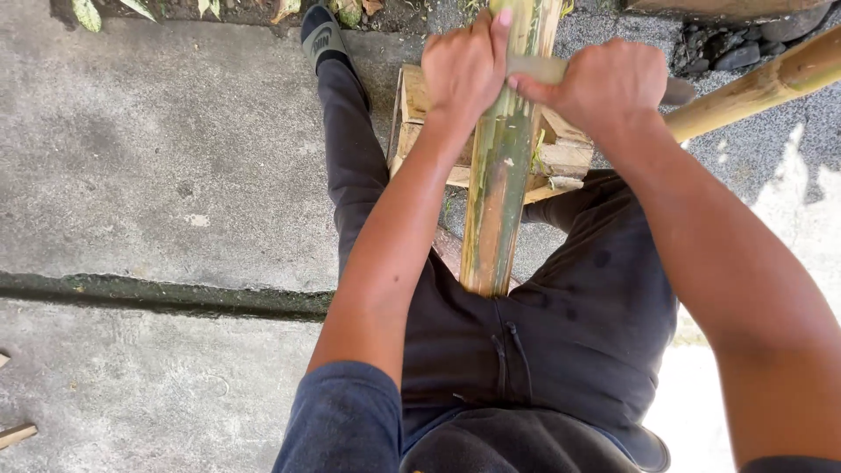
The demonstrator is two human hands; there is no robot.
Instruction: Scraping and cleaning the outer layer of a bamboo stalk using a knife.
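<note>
Wooden block [561,158] and second bamboo pole [753,88] beside the hands-gripped bamboo [499,184].

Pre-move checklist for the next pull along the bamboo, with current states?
1. Left hand gripping the tool's end beside the bamboo pole: ok.
2. Right hand closed on the tool handle: ok.
3. Tool lying crosswise on the pole: ok; the blade edge is hidden, so its bite is cannot tell.
4. Pole resting on the wooden block, near end braced against the lap: ok.
5. Legs out of the blade's path: not ok, the pole runs between the thighs.
6. Second bamboo pole clear of the right arm: ok.
</note>
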